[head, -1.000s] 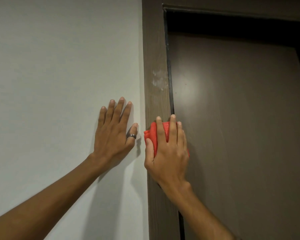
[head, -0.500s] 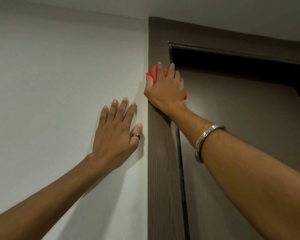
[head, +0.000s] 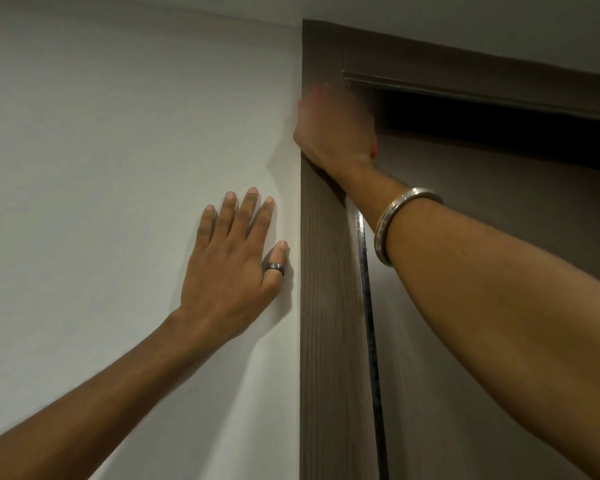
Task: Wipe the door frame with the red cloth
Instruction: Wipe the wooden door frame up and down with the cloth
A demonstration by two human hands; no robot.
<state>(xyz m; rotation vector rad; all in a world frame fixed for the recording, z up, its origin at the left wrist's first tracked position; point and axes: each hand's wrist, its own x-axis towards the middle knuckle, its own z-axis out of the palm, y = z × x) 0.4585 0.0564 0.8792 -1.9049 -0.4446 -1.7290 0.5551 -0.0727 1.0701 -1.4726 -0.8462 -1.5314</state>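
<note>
A brown wood-grain door frame [head: 328,323] runs up the middle and turns right along the top. My right hand [head: 333,128], blurred with motion, presses the red cloth [head: 373,148] flat against the upright near the frame's top corner. Only thin red slivers of the cloth show at the hand's edges; the rest is hidden under the palm. My left hand [head: 232,268] lies flat on the white wall just left of the frame, fingers spread, holding nothing.
The white wall [head: 118,150] fills the left half. A grey-brown door [head: 499,220] sits to the right of the frame, with a dark gap above it. The ceiling [head: 465,19] is close overhead.
My right hand has slid the cloth up the frame, from about level with the left hand to near the top corner. The view has tilted upward. My left hand stays planted on the wall.
</note>
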